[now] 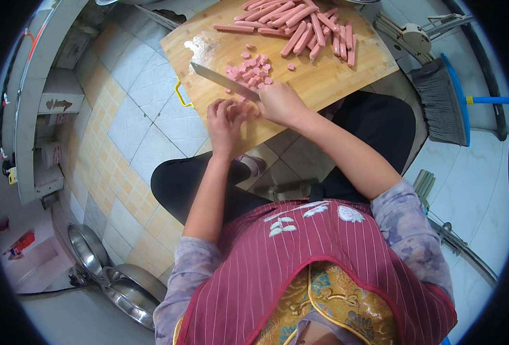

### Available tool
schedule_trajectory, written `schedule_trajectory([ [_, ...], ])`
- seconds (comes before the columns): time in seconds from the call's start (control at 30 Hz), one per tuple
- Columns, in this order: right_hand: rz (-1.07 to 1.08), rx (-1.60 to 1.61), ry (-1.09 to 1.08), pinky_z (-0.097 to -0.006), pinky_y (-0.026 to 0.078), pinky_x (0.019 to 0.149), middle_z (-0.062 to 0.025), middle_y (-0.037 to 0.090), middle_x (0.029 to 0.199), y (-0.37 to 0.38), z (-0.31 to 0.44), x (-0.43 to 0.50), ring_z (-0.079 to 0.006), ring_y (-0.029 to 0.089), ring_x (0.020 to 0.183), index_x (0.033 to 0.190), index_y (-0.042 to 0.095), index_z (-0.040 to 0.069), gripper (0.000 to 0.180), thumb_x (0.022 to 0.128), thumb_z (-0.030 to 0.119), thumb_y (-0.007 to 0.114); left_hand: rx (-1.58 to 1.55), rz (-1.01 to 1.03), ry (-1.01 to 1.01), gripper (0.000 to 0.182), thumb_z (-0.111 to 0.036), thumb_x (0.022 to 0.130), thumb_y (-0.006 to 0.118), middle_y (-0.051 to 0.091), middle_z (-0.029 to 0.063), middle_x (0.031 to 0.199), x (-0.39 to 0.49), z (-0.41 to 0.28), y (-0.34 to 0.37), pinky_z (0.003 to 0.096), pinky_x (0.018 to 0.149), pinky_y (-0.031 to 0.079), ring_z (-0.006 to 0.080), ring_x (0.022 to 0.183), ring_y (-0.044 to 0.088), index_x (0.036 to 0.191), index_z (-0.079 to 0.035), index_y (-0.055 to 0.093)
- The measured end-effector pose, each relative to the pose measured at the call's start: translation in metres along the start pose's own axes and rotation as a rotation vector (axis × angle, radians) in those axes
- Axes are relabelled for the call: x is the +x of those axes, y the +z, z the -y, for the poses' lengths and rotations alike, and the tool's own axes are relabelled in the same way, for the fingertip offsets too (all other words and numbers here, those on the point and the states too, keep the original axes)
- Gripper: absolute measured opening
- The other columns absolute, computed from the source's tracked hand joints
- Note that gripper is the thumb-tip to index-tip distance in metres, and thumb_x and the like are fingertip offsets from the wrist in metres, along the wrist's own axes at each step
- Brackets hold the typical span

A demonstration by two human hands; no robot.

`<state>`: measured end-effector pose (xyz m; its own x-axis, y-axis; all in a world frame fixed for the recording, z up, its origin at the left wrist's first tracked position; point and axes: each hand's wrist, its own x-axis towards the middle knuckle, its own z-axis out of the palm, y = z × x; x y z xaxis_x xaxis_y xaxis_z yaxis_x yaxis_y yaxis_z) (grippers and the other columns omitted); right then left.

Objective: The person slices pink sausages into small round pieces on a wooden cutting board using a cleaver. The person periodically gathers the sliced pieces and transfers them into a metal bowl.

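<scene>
My right hand (280, 102) is closed around the handle of a wide-bladed kitchen knife (224, 81), whose blade points to the upper left over the wooden cutting board (345, 82). Just below the blade, my left hand (224, 127) rests at the board's near edge with curled fingers. Its fingertips are blurred among pink, so I cannot tell whether they grip a piece. Beyond the blade lies a small heap of cut sausage pieces (252, 71). A pile of whole pink sausages (297, 26) covers the board's far side, and one loose piece (291, 67) sits apart.
A yellow handle (181, 94) sticks out from the board's left side. To the right stands a broom (440, 101) with grey bristles and a blue edge. Steel basins (125, 293) lean at the lower left. Tiled floor (151, 116) shows left of the board.
</scene>
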<state>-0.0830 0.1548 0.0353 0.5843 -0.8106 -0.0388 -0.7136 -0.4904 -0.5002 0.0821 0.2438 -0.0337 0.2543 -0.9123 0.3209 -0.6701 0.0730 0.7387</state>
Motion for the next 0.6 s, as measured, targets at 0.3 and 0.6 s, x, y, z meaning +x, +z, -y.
schedule_trajectory([
  [0.3, 0.021, 0.053, 0.074, -0.0487, 0.055, 0.069, -0.0273, 0.065, 0.073, -0.006, 0.013, -0.021, -0.0421, 0.068, 0.073, 0.075, 0.069, -0.003, 0.014, 0.078, 0.008, 0.060, 0.118, 0.105, -0.048, 0.031, -0.011, 0.078, 0.073, 0.056, 0.0149, 0.104, -0.004, 0.007, -0.009, 0.0427, 0.085, 0.048, 0.0349, 0.098, 0.056, 0.105, -0.005, 0.060],
  [0.6, 0.046, 0.045, 0.109, -0.0515, 0.053, 0.069, -0.0288, 0.063, 0.070, -0.004, 0.014, -0.040, -0.0456, 0.065, 0.071, 0.076, 0.068, -0.004, 0.019, 0.081, 0.012, 0.059, 0.170, 0.006, 0.123, 0.029, -0.011, 0.075, 0.075, 0.057, 0.0148, 0.106, 0.002, -0.003, 0.001, 0.0428, 0.085, 0.048, 0.0355, 0.098, 0.056, 0.101, -0.005, 0.062],
])
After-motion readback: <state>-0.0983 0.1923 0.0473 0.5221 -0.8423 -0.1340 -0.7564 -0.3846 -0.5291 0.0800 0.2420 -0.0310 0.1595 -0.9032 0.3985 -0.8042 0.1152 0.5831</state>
